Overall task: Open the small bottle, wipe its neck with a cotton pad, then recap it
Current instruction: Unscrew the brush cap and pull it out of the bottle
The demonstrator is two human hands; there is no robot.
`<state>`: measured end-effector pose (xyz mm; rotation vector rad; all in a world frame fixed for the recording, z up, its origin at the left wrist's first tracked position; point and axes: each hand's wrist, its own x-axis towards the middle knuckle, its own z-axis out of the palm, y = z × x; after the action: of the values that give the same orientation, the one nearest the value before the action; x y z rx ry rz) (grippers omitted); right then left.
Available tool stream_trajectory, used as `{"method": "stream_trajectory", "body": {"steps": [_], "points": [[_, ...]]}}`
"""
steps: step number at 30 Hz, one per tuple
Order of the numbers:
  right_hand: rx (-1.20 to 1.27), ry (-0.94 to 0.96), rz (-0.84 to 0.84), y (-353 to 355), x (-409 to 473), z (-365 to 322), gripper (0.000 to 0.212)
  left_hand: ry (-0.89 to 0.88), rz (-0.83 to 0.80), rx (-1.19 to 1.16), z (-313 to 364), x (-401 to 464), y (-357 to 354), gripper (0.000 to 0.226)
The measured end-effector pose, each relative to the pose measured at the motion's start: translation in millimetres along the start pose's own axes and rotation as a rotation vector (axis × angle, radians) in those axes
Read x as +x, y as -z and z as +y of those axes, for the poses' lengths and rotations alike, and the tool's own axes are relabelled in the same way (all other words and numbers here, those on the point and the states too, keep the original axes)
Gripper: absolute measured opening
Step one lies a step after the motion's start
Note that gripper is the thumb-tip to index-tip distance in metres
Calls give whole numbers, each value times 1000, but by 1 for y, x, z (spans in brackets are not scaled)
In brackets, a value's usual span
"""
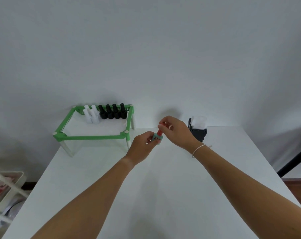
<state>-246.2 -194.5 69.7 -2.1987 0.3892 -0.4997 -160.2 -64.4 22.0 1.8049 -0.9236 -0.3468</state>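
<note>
A small pale-green bottle (pixel 158 138) with dark lettering is held above the white table (pixel 146 187), near its far middle. My left hand (pixel 143 145) grips the bottle's body from the left. My right hand (pixel 174 131) pinches the slim red cap (pixel 160 129) on top of the bottle with its fingertips. The cap still sits on the bottle's neck, so the neck is hidden. White cotton pads (pixel 199 121) stick out of a black holder (pixel 199 133) just right of my right hand.
A green-framed rack (pixel 94 137) on white legs stands at the far left of the table, carrying several white bottles (pixel 92 115) and several black bottles (pixel 112 112). A white wall is close behind. A white cart (pixel 3 187) stands left of the table.
</note>
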Motion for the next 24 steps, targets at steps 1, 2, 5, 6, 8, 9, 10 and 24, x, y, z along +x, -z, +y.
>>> {"method": "stream_trajectory", "body": {"steps": [1,2,5,6,8,9,10,24], "points": [[-13,-23,-2,-2,1,0,18,-3,6,3,-1,0,0,3],[-25,-49,-6,-4,2,1,22,-8,10,8,-2,0,0,3],[-49,-39,16,-9,5,1,17,-11,12,18,-3,1,0,4],[-57,-22,21,-9,7,1,9,-11,13,20,-3,2,0,5],[-68,19,-2,-8,9,1,14,-8,26,7,-3,2,1,5],[-66,40,-29,-7,9,1,26,-7,33,-3,-3,2,1,4],[-62,55,-53,-6,8,0,37,-8,36,-6,-3,2,2,3],[-186,32,-79,7,14,-11,30,-15,32,43,-5,8,-1,6]]}}
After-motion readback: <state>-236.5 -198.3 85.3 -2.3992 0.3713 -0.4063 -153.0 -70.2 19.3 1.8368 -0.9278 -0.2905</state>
